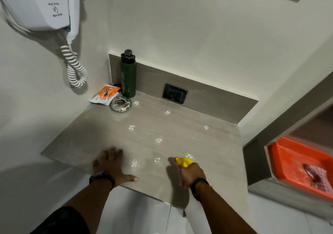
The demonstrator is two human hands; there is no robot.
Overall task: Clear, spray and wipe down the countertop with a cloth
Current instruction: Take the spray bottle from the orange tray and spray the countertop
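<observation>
Two printed lines on hair dryer (38, 4): "Wall hung", "Hair dryer". Left hand (110, 165) flat, spread on countertop (108, 132); right hand (192, 173) clamped around yellow spray bottle (183, 161).

The grey stone-look tabletop (100, 134) has a smooth, semi-glossy finish, dotted with glistening wet droplets. The round silver metal ashtray (121, 104) is polished and mirror-bright. The dark green cylindrical bottle (128, 78) shows a slight sheen. The white wall-hung hair dryer (38, 4) is smooth glossy plastic, as is the yellow spray head (184, 161).
</observation>
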